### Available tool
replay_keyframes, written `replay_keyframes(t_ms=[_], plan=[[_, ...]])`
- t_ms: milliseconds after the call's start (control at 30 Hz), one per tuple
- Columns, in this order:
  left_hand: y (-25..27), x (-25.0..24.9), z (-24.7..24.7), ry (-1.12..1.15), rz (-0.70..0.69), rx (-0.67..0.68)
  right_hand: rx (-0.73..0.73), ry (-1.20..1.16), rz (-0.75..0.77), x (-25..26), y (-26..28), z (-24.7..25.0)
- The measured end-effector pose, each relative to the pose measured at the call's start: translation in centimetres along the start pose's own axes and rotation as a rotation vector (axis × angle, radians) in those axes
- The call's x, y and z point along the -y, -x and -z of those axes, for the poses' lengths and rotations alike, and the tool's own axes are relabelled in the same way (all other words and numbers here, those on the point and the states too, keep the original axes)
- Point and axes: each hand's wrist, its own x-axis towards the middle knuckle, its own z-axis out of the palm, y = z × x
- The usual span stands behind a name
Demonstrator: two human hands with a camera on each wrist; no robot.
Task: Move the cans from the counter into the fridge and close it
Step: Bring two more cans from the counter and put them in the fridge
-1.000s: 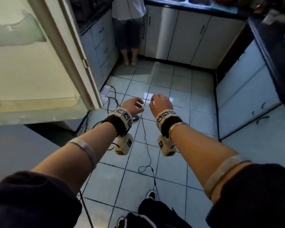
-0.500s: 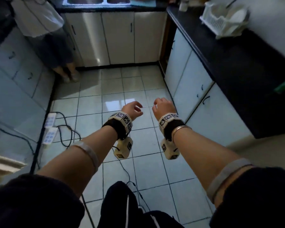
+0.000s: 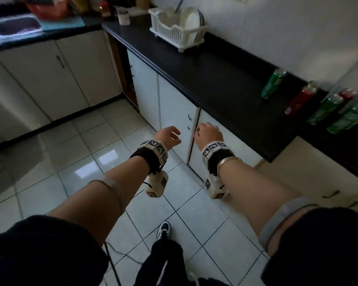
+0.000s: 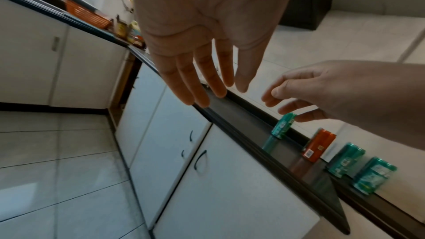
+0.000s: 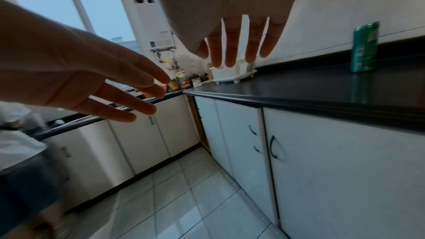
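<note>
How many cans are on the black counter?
4 in a row: green can, red can, second green can, third green can. A red top behind may be a fifth.

Both hands hang over the tiled floor (image 3: pixel 87 162) in front of the white cabinet doors (image 3: pixel 174 104), with open air between them and the desk (image 3: pixel 225 83). A long bare stretch of dark desk lies between the dish rack (image 3: pixel 175 32) and the cans (image 3: pixel 298 100). The cans stand near the wall (image 3: pixel 277 34), with gaps between them.

a home kitchen: black counter (image 3: pixel 215 79), sink (image 3: pixel 15 27), dish rack (image 3: pixel 174 34).
</note>
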Motion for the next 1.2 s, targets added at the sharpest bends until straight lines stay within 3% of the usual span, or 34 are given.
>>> replay_keyframes(t_ms=[267, 467, 667, 900, 1200], plan=[[-12.3, -5.7, 1.6, -0.093, -0.199, 0.164, -0.041, 0.026, -0.243, -2.4, -8.9, 2.7], [-17.0, -9.9, 0.1, -0.084, -0.335, 0.273, -0.090, 0.049, -0.436, -6.6, -10.6, 5.0], [-20.8, -13.7, -2.4, -0.051, -0.360, 0.349, -0.106, 0.068, -0.577, -11.0, -12.2, 7.5], [-25.9, -18.9, -6.1, -0.097, -0.412, 0.391, -0.132, 0.057, -0.745, -18.6, -15.3, 9.9], [-33.4, -28.2, -13.5, -0.139, -0.438, 0.356, -0.211, 0.034, -0.907, -32.1, -21.7, 13.1]])
